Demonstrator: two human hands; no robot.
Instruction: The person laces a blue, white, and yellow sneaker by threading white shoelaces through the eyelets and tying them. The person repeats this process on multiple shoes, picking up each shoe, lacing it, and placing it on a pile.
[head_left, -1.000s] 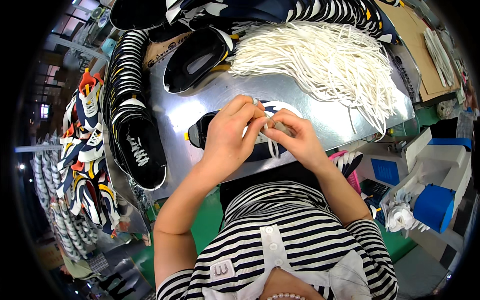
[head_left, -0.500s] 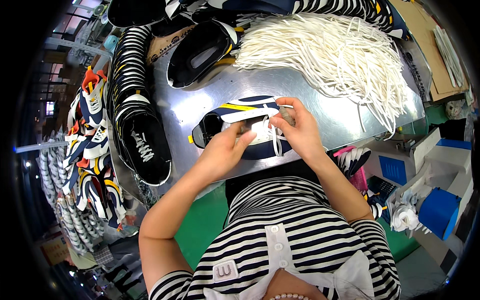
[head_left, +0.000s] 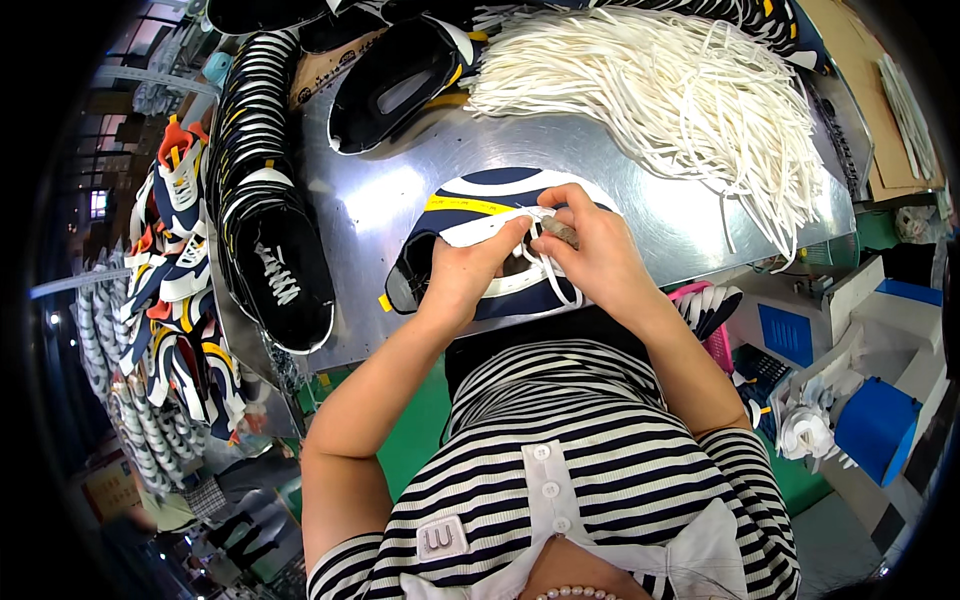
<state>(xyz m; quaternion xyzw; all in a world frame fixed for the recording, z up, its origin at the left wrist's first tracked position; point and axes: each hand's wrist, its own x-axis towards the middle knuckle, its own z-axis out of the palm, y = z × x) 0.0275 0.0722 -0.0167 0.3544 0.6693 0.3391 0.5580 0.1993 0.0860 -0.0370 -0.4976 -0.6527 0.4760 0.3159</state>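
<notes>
Shiny metal makes up the table top (head_left: 340,205), and a green floor (head_left: 412,425) shows below it. Think of a clock with its middle on the navy, white and yellow shoe upper (head_left: 472,232), and twelve on the far side. This upper lies on the table in front of the person, with its heel end toward eight o'clock.

At eight o'clock, the left hand (head_left: 466,277) is on the upper, its thumb by the lace holes. Its other fingers are hidden, so I cannot tell if they grip. At three o'clock, the right hand (head_left: 598,252) has thumb and fingers close together and looks to be pinching a white shoelace (head_left: 549,272). Loose lace hangs down over the upper toward five o'clock.

Between one and two o'clock sits a big heap of white shoelaces (head_left: 655,95). One more upper (head_left: 362,112) rests at eleven, and a long row of stacked uppers (head_left: 258,130) stands around nine to ten. A pink basket (head_left: 716,348) is at four.

Some things could go wrong. A loose pinch could let the lace slip out of its hole. The hanging part could twist or snag if pulled fast. If the upper is not held well, a hard tug could slide it along the smooth metal.
</notes>
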